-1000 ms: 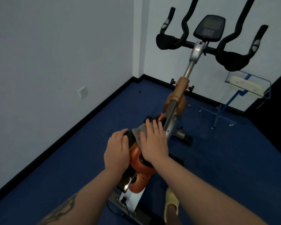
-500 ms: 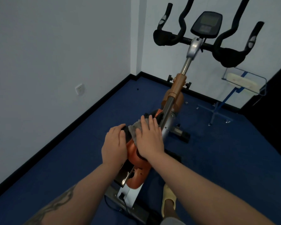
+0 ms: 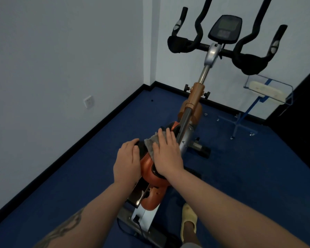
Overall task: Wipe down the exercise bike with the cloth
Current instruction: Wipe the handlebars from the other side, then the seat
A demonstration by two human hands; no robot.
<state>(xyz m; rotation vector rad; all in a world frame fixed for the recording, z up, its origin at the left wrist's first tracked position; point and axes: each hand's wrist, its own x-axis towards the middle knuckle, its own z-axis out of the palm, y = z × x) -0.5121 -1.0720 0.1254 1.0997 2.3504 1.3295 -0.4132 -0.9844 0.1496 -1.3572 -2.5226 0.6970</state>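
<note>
Your right hand is pressing the grey cloth flat against the orange body of the exercise bike, fingers straight and together. Your left hand is resting beside it on the bike's frame, fingers loosely bent over the edge, holding nothing.

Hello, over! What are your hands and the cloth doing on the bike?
Right hand flat on grey cloth, pressing it onto orange bike frame. Left hand rests beside it. Nothing blocking.
</note>
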